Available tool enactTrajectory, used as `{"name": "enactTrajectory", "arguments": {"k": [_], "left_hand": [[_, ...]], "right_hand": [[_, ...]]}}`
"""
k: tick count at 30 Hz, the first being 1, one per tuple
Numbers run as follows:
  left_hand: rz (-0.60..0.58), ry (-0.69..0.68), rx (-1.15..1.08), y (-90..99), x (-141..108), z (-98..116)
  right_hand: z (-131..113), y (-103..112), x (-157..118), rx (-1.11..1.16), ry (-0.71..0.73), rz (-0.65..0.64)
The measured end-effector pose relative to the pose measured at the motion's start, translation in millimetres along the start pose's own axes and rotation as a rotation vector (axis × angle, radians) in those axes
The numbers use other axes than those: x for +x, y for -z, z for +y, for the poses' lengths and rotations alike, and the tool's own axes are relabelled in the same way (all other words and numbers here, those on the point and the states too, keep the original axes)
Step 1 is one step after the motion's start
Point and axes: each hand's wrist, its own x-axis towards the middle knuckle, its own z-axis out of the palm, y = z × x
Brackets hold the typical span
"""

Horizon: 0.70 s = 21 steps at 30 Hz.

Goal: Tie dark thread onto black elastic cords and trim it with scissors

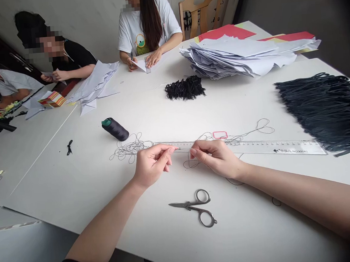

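My left hand [152, 165] and my right hand [217, 156] are both closed in a pinch, a short way apart above a clear ruler [264, 147]. A thin dark thread [191, 164] runs between and below the fingers, with loose loops on the table. More tangled thread [129, 148] lies left of the ruler, beside a dark thread spool [116, 128] on its side. Small folding scissors [189, 205] rest nearer to me with their finger rings apart. A red rectangular outline [220, 135] shows just behind the ruler.
A bundle of black cords [327, 107] lies at the right, a smaller black bundle [185, 87] farther back. Stacked papers [232, 56] fill the back right. Several people sit around the white table [85, 186]; one person's hand [154, 58] presses on folded paper.
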Motion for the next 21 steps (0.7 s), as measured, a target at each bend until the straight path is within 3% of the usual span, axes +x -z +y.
{"name": "enactTrajectory", "arguments": {"k": [13, 18, 21], "left_hand": [[-0.034, -0.001, 0.043, 0.4, 1.7, -0.7], [-0.061, 0.014, 0.049, -1.6, 0.4, -3.1], [-0.070, 0.015, 0.049, -3.0, 0.9, -5.2]], "right_hand": [[2.0, 0.6, 1.0, -0.059, 0.007, 0.058], [3.9, -2.7, 2.8, -0.194, 0.087, 0.264], [6.2, -3.4, 2.7, -0.282, 0.136, 0.288]]}}
